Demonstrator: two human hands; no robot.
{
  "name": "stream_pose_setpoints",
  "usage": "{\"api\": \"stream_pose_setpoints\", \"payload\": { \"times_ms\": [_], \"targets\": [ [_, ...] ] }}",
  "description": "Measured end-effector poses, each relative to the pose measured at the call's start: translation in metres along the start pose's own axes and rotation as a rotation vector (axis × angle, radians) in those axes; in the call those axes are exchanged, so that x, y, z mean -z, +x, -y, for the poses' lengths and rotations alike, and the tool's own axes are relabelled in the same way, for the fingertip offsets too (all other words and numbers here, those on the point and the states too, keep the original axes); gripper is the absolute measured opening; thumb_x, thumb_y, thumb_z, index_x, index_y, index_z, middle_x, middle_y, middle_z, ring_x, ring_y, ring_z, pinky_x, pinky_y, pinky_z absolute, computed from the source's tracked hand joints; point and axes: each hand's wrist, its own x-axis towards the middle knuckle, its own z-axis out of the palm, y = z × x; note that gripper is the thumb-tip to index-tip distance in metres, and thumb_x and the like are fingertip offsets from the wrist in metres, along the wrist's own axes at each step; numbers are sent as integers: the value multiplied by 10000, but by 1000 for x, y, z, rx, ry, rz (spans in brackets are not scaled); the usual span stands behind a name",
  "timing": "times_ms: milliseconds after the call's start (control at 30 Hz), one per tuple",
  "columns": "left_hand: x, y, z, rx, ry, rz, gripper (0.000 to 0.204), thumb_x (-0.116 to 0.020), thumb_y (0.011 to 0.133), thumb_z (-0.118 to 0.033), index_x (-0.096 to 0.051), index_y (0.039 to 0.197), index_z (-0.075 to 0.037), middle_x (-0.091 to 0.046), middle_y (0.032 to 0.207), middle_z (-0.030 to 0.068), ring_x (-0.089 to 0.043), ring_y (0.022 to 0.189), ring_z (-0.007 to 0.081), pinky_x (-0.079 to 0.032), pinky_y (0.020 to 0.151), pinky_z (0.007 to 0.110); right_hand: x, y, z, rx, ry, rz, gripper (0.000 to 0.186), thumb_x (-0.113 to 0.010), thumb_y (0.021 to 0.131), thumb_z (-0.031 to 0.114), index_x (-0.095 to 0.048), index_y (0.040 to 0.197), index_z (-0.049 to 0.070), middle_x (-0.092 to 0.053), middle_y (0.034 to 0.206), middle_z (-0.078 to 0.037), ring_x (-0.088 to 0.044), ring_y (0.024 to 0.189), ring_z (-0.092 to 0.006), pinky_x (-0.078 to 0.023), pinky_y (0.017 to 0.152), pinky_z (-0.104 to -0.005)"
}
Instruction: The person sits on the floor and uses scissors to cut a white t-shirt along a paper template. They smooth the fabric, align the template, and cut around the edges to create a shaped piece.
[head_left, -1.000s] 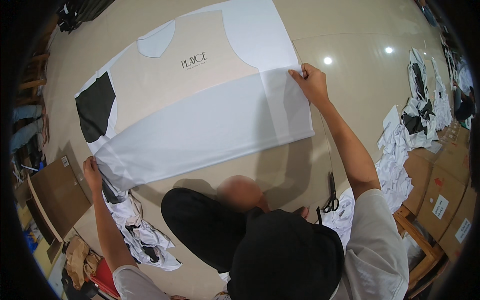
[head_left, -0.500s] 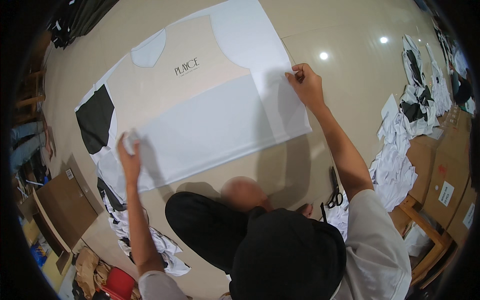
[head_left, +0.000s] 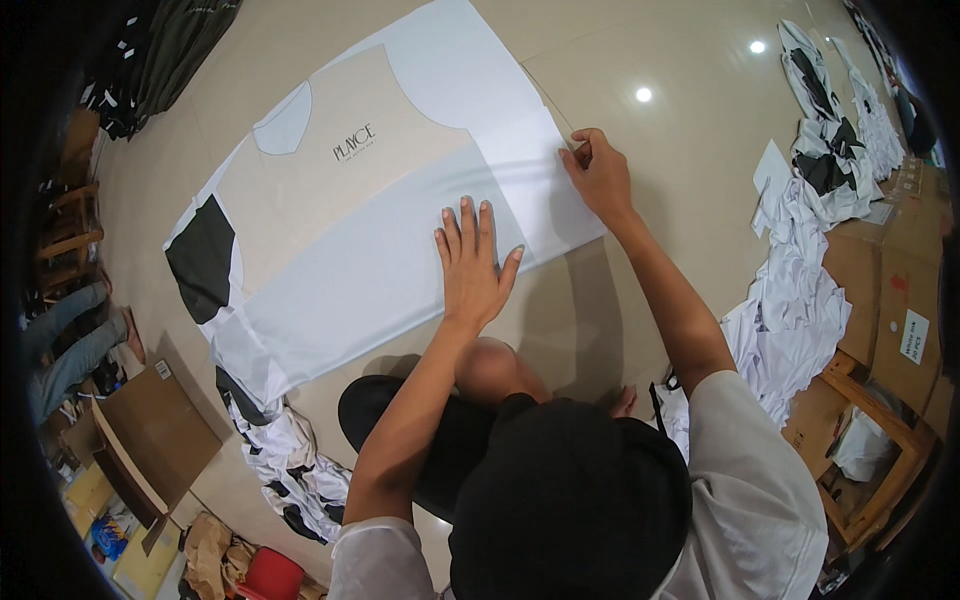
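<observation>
A wide white printed fabric panel (head_left: 350, 270) lies spread on the tiled floor. On it is a shirt-front shape, beige above and pale grey below, with a dark printed mark on the chest. My left hand (head_left: 472, 270) rests palm down on the grey part near its right end, fingers spread. At the panel's right edge my right hand (head_left: 600, 175) has its thumb and bent forefinger closed on the margin. A dark green piece (head_left: 202, 262) shows at the panel's left end, with thin white cloth below it.
White and dark cloth pieces (head_left: 295, 465) lie in a heap at lower left. A long pile of white cloth (head_left: 785, 320) runs down the right, beside cardboard boxes (head_left: 890, 300) and a wooden frame (head_left: 880, 490). An opened carton (head_left: 160, 425) and another person's legs (head_left: 75, 335) are at left.
My left hand has moved right, from the panel's left end to flat on its right part. The right hand stays at the right edge. My right arm now mostly hides the scissors.
</observation>
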Motion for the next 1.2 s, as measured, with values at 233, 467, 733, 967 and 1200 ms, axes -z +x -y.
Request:
{"api": "stream_pose_setpoints", "payload": {
  "times_ms": [233, 467, 733, 967, 1200],
  "targets": [
    [-10, -4, -3, -24, 113, 7, 897, -569, 1050, -568, -275, 1709, -35, -191, 1778, 271, -107, 1627, 551, -76, 1287, 701, -6, -6, -3, 54, -54, -54, 286, -802, 967, 160, -662, 1178, 26, -746, 845, -94, -709, 727, -217, -574, 705, -355],
    [-12, -5, -5, -21, 142, -1, 900, -564, 1043, -582, -283, 1708, -45, -211, 1777, 250, -131, 1625, 542, -90, 1287, 702, -14, -9, -8, 78, -68, -109, 268, -797, 971, 153, -665, 1171, 34, -753, 863, -96, -713, 729, -220, -575, 700, -362],
    [-17, -9, -2, 13, 154, -53, 896, -554, 1052, -559, -273, 1701, -8, -187, 1760, 314, -133, 1622, 550, -90, 1281, 709, -15, -8, -2, 33, -55, -107, 255, -802, 967, 182, -675, 1153, 61, -756, 879, -87, -717, 747, -243, -570, 707, -386],
    [-16, -7, 0, 33, 82, -62, 872, -551, 1059, -529, -276, 1699, -4, -203, 1756, 313, -127, 1621, 557, -77, 1275, 722, -15, -9, 0, 3, -37, -98, 248, -793, 956, 171, -670, 1153, 85, -752, 896, -92, -729, 810, -296, -571, 746, -433],
    [4, 27, 37, 160, 158, -213, 842, -545, 1066, -518, -304, 1695, -13, -224, 1766, 282, -94, 1626, 564, -41, 1276, 727, -12, -11, 0, 45, -32, -138, 255, -788, 950, 163, -666, 1140, 41, -729, 1062, -143, -722, 929, -321, -572, 814, -428]
  ]
}}
